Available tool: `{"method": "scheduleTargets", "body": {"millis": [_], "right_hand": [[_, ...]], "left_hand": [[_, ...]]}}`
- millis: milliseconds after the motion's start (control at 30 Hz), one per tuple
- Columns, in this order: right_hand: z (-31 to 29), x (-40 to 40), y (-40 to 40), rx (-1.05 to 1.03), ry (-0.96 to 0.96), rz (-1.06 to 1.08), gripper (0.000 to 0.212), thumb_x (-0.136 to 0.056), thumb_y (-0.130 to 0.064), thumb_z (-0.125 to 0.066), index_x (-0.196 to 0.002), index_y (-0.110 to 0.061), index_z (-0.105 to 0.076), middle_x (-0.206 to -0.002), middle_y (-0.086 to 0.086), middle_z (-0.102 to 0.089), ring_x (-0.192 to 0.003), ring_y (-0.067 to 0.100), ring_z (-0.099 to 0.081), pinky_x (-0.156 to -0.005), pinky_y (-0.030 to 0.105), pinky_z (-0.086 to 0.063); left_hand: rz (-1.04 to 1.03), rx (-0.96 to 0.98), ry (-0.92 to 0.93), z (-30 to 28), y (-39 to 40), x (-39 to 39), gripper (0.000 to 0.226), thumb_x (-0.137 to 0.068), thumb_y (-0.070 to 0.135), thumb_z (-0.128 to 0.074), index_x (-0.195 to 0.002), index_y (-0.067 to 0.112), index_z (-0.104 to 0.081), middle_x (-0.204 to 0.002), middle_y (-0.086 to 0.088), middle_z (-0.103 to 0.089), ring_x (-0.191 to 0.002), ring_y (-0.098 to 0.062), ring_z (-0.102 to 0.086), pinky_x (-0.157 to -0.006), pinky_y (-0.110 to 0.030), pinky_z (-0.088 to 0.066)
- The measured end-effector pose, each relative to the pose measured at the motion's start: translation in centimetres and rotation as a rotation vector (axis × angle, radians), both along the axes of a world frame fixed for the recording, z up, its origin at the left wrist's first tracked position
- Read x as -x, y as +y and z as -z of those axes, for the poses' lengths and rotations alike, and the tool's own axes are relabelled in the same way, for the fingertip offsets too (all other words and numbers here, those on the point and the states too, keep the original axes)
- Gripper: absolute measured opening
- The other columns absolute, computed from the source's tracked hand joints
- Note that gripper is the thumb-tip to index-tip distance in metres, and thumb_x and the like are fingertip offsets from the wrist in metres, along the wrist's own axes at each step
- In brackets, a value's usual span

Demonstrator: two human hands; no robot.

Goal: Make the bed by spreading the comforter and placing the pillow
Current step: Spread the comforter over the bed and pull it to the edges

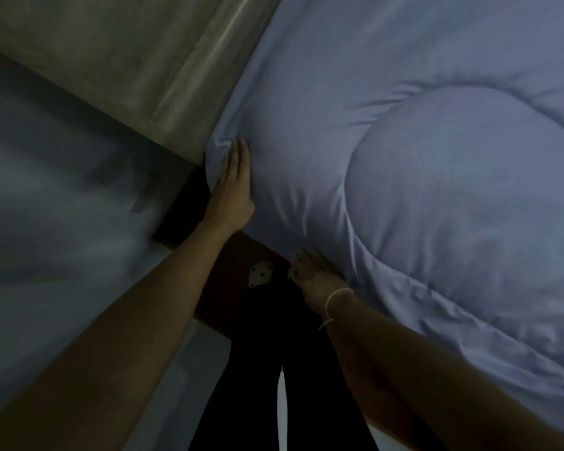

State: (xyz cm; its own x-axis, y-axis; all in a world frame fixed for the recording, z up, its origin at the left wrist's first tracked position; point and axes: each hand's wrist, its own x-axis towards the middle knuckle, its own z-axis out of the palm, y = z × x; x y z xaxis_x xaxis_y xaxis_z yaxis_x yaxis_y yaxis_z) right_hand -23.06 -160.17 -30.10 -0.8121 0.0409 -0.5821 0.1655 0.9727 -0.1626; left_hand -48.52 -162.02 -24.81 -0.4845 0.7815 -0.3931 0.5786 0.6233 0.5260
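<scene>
**Hands on the blue comforter**

Dim room, seen from the head: a pale wall (46,190) and a bed. The blue comforter (437,190) lies puffy on the bed. The left hand (232,187) presses its corner, fingers (241,154) straight and together. The right hand (316,275) curls round the comforter's lower edge.

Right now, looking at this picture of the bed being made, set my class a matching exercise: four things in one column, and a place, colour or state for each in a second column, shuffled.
Column one:
1. left hand
2. right hand
3. comforter
4. slippers

Column two:
A. pale blue, puffy and quilted
B. fingers straight, flat against the comforter's corner
C. light with dark dots, on the floor
D. a thin band at its wrist, at the comforter's lower edge

Pairs: 1-B, 2-D, 3-A, 4-C
</scene>
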Motion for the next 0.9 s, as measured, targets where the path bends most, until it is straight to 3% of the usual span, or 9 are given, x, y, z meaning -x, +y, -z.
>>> {"method": "scheduleTargets", "body": {"millis": [33,100,167,200,267,400,500,667,900], "right_hand": [[-0.9,0.7,-0.3,0.086,0.093,0.058,0.040,-0.085,-0.014,-0.055,-0.124,-0.012,-0.063,-0.149,0.016,-0.039,-0.140,0.039,-0.030,-0.118,0.053,-0.017],[-2.7,2.1,-0.1,0.133,0.357,0.213,0.042,-0.074,-0.007,-0.066,-0.116,-0.008,-0.067,-0.140,0.019,-0.050,-0.133,0.040,-0.042,-0.111,0.057,-0.032],[-5.0,3.3,1.3,0.030,0.648,0.396,0.044,-0.075,-0.008,-0.060,-0.119,-0.009,-0.065,-0.138,0.017,-0.052,-0.134,0.035,-0.042,-0.115,0.053,-0.020],[-6.3,3.6,2.1,-0.052,0.686,0.499,0.049,-0.078,-0.010,-0.056,-0.127,-0.012,-0.060,-0.143,0.016,-0.048,-0.138,0.032,-0.035,-0.116,0.054,-0.013],[-7.1,3.3,3.2,-0.195,0.610,0.629,0.062,-0.082,-0.015,-0.055,-0.143,-0.018,-0.042,-0.154,0.013,-0.032,-0.144,0.029,-0.019,-0.116,0.055,-0.004],[-5.7,1.9,3.0,-0.225,0.329,0.521,0.083,-0.084,-0.021,-0.058,-0.152,-0.022,-0.012,-0.161,0.010,-0.006,-0.148,0.028,0.001,-0.115,0.053,0.011],[-6.0,2.0,2.1,-0.225,0.287,0.544,0.089,-0.078,-0.023,-0.063,-0.152,-0.022,-0.014,-0.161,0.010,-0.008,-0.147,0.032,-0.002,-0.115,0.055,0.004],[-8.2,0.2,0.0,-0.116,0.198,0.533,0.076,-0.064,-0.025,-0.073,-0.137,-0.020,-0.050,-0.155,0.010,-0.031,-0.142,0.036,-0.029,-0.111,0.056,-0.018],[-14.0,-7.6,0.0,-0.186,0.077,0.861,0.086,-0.057,-0.032,-0.073,-0.136,-0.022,-0.043,-0.145,0.016,-0.046,-0.131,0.041,-0.045,-0.100,0.061,-0.039]], "left_hand": [[-0.039,-0.025,-0.006,-0.4,0.0,-0.1,0.074,-0.094,0.005,-0.041,-0.149,0.010,0.007,-0.160,-0.011,0.005,-0.147,-0.026,0.004,-0.121,-0.046,-0.009],[-0.117,-0.078,0.041,-1.1,0.1,-0.4,0.075,-0.091,0.001,-0.039,-0.149,0.010,0.007,-0.160,-0.012,0.004,-0.147,-0.027,0.005,-0.120,-0.039,-0.005],[-0.156,-0.051,0.044,-1.0,0.6,-0.1,0.078,-0.086,-0.003,-0.039,-0.149,0.007,0.007,-0.159,-0.013,0.005,-0.147,-0.030,0.007,-0.118,-0.035,0.001],[-0.155,0.004,-0.004,-0.6,0.9,0.3,0.078,-0.087,-0.002,-0.040,-0.148,0.007,0.008,-0.159,-0.014,0.007,-0.146,-0.031,0.009,-0.120,-0.039,0.003],[-0.099,0.137,-0.115,0.7,1.1,1.3,0.078,-0.091,0.004,-0.040,-0.147,0.008,0.014,-0.158,-0.012,0.014,-0.146,-0.032,0.011,-0.120,-0.049,0.000],[0.011,0.292,-0.162,0.7,1.7,2.1,0.085,-0.092,0.010,-0.043,-0.144,0.012,0.024,-0.155,-0.008,0.027,-0.145,-0.031,0.017,-0.120,-0.049,0.002],[0.017,0.382,-0.168,-1.2,2.1,2.1,0.085,-0.093,0.013,-0.044,-0.144,0.009,0.024,-0.155,-0.009,0.026,-0.146,-0.030,0.015,-0.121,-0.044,0.001],[-0.070,0.372,-0.137,-3.8,0.5,0.3,0.083,-0.092,0.013,-0.046,-0.148,0.012,0.015,-0.158,-0.010,0.017,-0.146,-0.035,0.006,-0.119,-0.048,-0.010],[0.126,0.220,0.021,-7.0,-1.9,-5.3,0.081,-0.091,0.013,-0.048,-0.149,0.011,0.010,-0.158,-0.017,0.009,-0.146,-0.037,0.000,-0.117,-0.052,-0.015]]}}
